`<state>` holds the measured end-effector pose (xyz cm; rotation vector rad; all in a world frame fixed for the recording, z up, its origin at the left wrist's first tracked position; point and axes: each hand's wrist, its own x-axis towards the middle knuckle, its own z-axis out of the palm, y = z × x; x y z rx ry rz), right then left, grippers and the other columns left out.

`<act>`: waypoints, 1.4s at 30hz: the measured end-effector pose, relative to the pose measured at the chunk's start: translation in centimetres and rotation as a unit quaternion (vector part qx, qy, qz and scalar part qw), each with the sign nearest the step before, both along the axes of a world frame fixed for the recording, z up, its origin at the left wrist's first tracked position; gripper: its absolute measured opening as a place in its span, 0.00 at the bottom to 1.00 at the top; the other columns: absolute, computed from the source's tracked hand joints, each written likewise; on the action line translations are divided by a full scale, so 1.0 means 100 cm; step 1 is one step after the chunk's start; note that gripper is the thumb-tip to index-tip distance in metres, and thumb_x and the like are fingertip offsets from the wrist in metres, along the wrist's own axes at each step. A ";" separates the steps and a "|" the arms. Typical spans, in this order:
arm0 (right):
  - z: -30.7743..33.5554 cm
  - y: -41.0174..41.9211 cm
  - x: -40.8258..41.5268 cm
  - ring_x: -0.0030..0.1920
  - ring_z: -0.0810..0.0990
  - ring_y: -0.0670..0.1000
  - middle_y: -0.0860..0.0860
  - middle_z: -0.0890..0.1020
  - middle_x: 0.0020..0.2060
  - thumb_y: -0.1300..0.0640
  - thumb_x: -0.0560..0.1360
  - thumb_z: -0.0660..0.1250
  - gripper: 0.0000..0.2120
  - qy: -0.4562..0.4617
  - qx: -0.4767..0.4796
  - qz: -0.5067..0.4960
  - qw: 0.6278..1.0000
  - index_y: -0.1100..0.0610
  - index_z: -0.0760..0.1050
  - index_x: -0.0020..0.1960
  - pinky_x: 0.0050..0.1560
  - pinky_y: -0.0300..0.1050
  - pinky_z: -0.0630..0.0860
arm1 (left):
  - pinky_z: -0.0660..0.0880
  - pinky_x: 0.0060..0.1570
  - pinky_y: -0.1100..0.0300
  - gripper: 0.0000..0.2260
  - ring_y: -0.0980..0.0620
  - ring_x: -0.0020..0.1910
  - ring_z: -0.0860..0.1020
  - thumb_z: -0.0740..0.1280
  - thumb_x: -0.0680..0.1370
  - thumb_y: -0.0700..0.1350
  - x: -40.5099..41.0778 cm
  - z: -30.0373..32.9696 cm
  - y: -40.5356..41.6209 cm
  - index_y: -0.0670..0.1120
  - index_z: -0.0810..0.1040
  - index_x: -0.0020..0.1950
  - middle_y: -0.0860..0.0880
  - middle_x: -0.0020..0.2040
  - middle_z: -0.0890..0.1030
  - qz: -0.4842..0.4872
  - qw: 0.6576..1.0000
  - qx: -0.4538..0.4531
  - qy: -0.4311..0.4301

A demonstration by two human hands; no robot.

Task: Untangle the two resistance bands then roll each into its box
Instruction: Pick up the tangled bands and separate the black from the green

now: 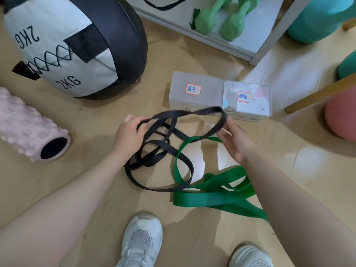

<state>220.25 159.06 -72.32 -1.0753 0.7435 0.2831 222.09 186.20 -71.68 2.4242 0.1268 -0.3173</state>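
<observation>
A black resistance band [154, 151] lies in loose loops on the floor, and part of it is lifted. My left hand [129, 132] grips the raised black loop at its left end. My right hand [235, 137] is spread with straight fingers, touching the same loop at its right end. A green resistance band [215, 197] lies on the floor under my right forearm, and one green loop crosses a black loop near the middle. Two closed white boxes stand side by side just beyond the bands: the left box [194, 91] and the right box [248, 101], each with a handwritten label.
A black-and-white 2KG ball [73, 41] and a pink foam roller [28, 128] lie at the left. Green dumbbells [219, 18] sit on a low shelf at the back. A teal ball [316, 18], a pink ball [342, 116] and a wooden leg [319, 93] are at the right. My white shoes [142, 239] are at the bottom.
</observation>
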 end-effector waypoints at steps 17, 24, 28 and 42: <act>-0.047 0.048 -0.042 0.61 0.69 0.50 0.50 0.69 0.64 0.59 0.77 0.63 0.27 0.081 -0.211 0.127 0.966 0.55 0.54 0.71 0.63 0.43 0.66 | 0.66 0.58 0.53 0.29 0.45 0.58 0.71 0.56 0.74 0.66 -0.077 -0.050 -0.082 0.43 0.71 0.61 0.45 0.58 0.76 -0.409 0.864 0.284 0.070; -0.047 0.057 -0.030 0.50 0.76 0.54 0.55 0.77 0.48 0.58 0.78 0.61 0.07 0.118 -0.248 0.128 0.953 0.59 0.71 0.54 0.47 0.41 0.70 | 0.65 0.53 0.55 0.13 0.46 0.57 0.71 0.59 0.79 0.49 -0.088 -0.047 -0.099 0.44 0.74 0.60 0.46 0.56 0.78 -0.383 0.891 0.210 0.125; -0.032 0.044 -0.037 0.54 0.76 0.51 0.53 0.78 0.52 0.57 0.80 0.57 0.08 0.046 -0.229 0.143 0.962 0.57 0.70 0.57 0.54 0.44 0.72 | 0.73 0.44 0.57 0.10 0.48 0.46 0.76 0.62 0.79 0.49 -0.068 -0.018 -0.075 0.44 0.74 0.54 0.49 0.47 0.78 -0.303 0.924 -0.024 0.230; 0.116 0.030 -0.005 0.42 0.77 0.49 0.55 0.83 0.42 0.61 0.79 0.59 0.09 -0.209 -0.337 0.360 0.844 0.56 0.79 0.51 0.48 0.47 0.73 | 0.64 0.39 0.65 0.10 0.54 0.40 0.71 0.62 0.71 0.50 -0.025 0.100 -0.047 0.49 0.77 0.50 0.54 0.41 0.74 -0.393 0.899 0.054 -0.186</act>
